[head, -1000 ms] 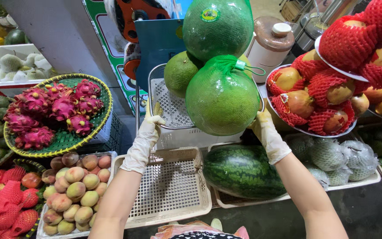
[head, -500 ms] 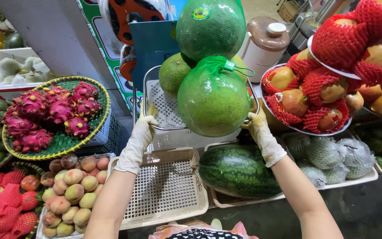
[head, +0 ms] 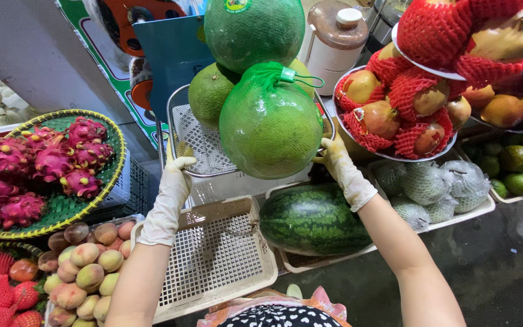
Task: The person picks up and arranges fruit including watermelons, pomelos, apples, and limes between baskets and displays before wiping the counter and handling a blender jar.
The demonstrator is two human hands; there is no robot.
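1. A metal mesh tray [head: 196,140], rectangular with a thin wire rim, is held up at both ends and carries round pomelos.
2. The front pomelo [head: 270,124] is smooth and sits in tied green netting.
3. A striped, glossy watermelon [head: 316,219] lies below in a white tray.
4. An empty beige plastic basket [head: 216,254], perforated, stands beside it.
5. The left hand [head: 175,175], in a thin cream glove, grips the tray's left rim.
6. The right hand [head: 337,158], gloved alike, clasps the right rim.
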